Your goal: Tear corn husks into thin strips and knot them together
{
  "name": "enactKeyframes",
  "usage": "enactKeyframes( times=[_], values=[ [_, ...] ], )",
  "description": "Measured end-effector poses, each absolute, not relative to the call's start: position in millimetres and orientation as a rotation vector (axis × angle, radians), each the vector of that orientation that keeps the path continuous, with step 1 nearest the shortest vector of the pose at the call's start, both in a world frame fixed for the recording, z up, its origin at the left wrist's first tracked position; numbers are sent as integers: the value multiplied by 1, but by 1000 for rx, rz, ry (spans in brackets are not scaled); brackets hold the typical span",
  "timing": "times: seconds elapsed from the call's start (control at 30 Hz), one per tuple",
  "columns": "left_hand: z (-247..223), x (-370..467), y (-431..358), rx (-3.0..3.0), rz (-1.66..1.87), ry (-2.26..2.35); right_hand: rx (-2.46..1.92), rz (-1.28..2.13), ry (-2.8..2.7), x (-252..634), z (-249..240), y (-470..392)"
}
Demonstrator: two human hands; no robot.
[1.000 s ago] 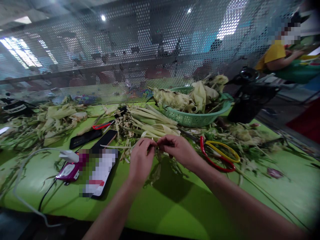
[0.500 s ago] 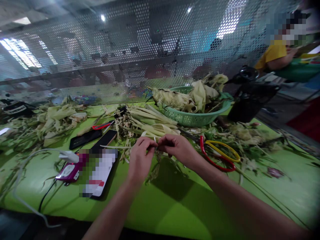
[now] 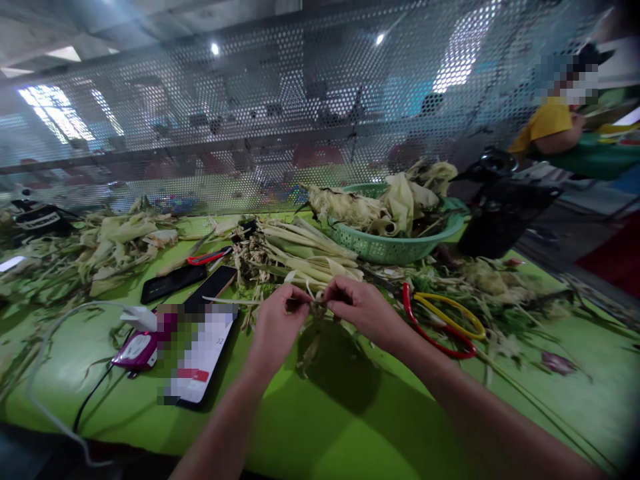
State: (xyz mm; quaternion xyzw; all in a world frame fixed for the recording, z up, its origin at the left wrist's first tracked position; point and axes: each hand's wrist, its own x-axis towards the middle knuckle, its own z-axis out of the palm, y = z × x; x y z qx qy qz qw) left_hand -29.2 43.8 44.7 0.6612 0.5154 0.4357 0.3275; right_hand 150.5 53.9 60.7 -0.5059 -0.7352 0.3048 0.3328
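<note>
My left hand point(image 3: 281, 323) is closed in a pinch on a pale plant strip point(image 3: 233, 301), whose tail sticks out to the left. Opposite it, my right hand point(image 3: 364, 310) pinches at the same loop of strip, fingertips closed. Between the fingertips sits a small tangle of dried plant point(image 3: 317, 308), with wilted leaves hanging below it. Just beyond the hands lies a bundle of pale stalks point(image 3: 305, 248) with dry, crumbly ends at its left. Scissors point(image 3: 440, 320) with red and yellow handles rest to the right of my right hand.
Behind is a green basket point(image 3: 390, 248) of dried husks, beside a black container point(image 3: 493, 213). Phones point(image 3: 173, 283), a purple device point(image 3: 143, 347) with a white cable and a red-edged cutter point(image 3: 210, 255) lie left. Leaf scraps point(image 3: 115, 240) spread across the green table point(image 3: 310, 427). A mesh screen stands behind.
My fingertips have drawn slightly apart, the right hand moving a little right, so the tangle between them shows more. The whole view has shifted slightly.
</note>
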Motion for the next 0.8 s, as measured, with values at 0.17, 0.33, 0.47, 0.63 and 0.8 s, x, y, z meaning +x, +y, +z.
enactKeyframes(
  times=[0.17, 0.33, 0.47, 0.63, 0.8],
  values=[
    [42, -32, 46, 1684, 1106, 1351, -1374, 873, -1872, 153, 61, 56],
    [44, -30, 45, 1666, 1123, 1337, -1264, 1190, -1741, 153, 57, 59],
    [43, -30, 44, 1642, 1144, 1315, -1219, 1142, -1768, 151, 51, 61],
    [43, -30, 45, 1625, 1151, 1272, -1197, 1072, -1753, 151, 47, 64],
    [44, -32, 47, 1557, 1150, 1236, -1306, 972, -1764, 155, 44, 66]
  ],
)
